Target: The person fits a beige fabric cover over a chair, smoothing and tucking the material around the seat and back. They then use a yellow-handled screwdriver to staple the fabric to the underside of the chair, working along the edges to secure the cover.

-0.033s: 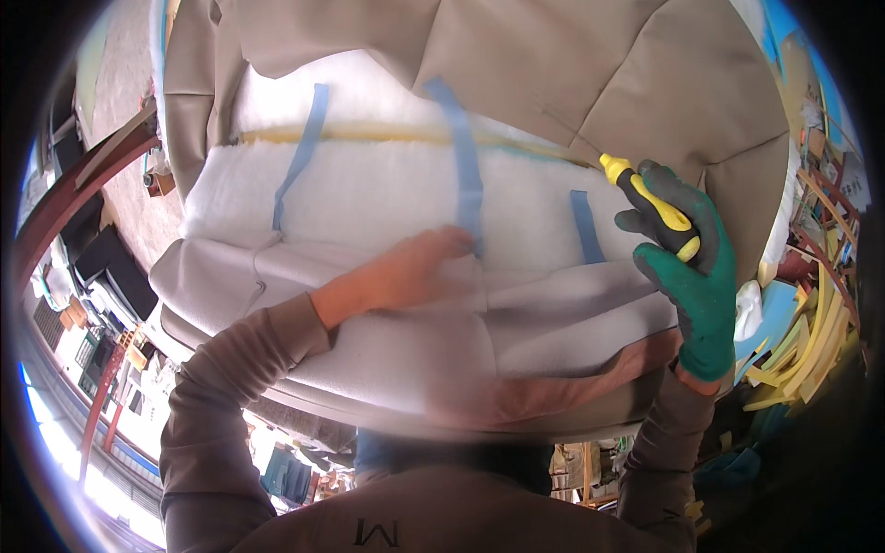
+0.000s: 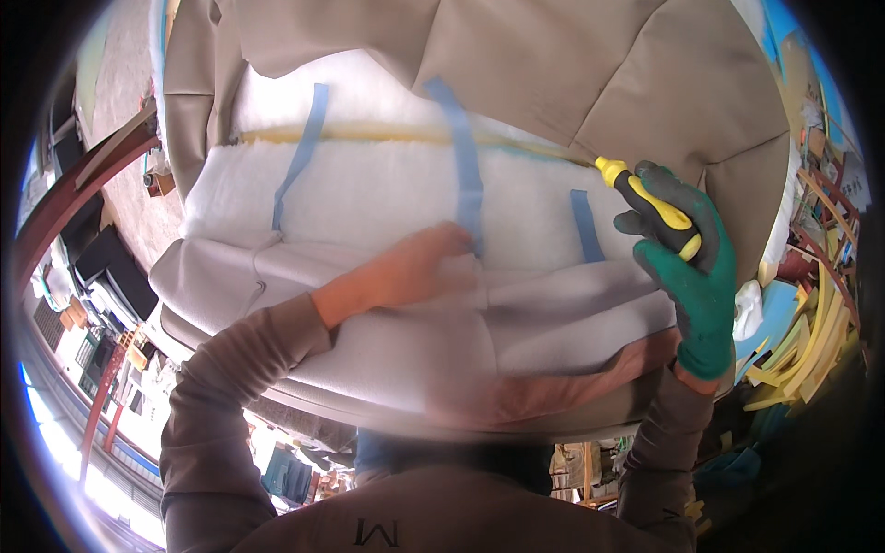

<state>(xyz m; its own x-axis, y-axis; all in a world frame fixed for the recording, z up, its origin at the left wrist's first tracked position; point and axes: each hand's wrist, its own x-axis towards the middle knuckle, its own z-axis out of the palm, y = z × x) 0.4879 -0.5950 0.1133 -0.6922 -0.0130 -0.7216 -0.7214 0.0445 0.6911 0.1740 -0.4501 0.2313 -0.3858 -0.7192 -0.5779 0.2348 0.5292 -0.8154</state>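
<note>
My right hand (image 2: 691, 240), in a green and dark grey glove, grips a yellow and black screwdriver-type handle (image 2: 653, 205). Its thin dark shaft points up and left over brown upholstery cover (image 2: 516, 55); the tip is hard to make out. Bare and partly blurred, my left hand (image 2: 406, 263) is closed, with its fingertips at the lower part of the middle blue strap (image 2: 458, 157). What lies between those fingers is hidden. White padding (image 2: 369, 189) shows under the straps, and pale grey fabric (image 2: 387, 359) lies folded below my left hand.
Two other blue straps, a left one (image 2: 302, 157) and a right one (image 2: 584, 226), lie across the padding. Yellow foam strips (image 2: 807, 355) are heaped at the right. A dark red metal beam (image 2: 74, 198) stands at the left.
The screwdriver-type tool and my gloved right hand have shifted very slightly left. My left hand has hardly moved.
</note>
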